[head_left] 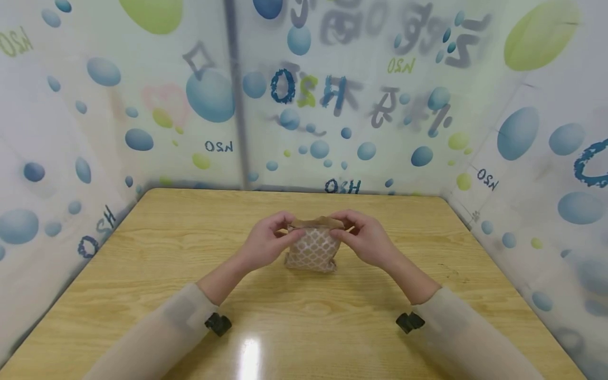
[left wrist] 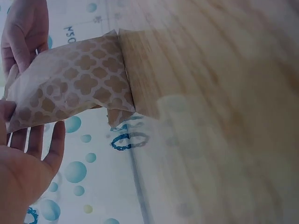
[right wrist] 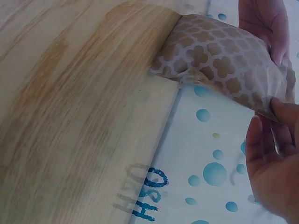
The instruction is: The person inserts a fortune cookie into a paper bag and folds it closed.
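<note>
Lattice-patterned pouch (head_left: pixel 312 250) bulges, creased, on woodgrain table (head_left: pixel 304 322).

Inside of the patterned bag (head_left: pixel 312 250) was hidden. Head view's lower edge cut off sleeves (head_left: pixel 157 332) and worktop (head_left: pixel 309 338). Grey wall lettering (head_left: pixel 341 30) was blurred.

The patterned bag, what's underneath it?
Under the patterned bag is the wooden table: the bag's bottom end rests on it. The patch right beneath is covered by the bag, so nothing there can be seen.
</note>
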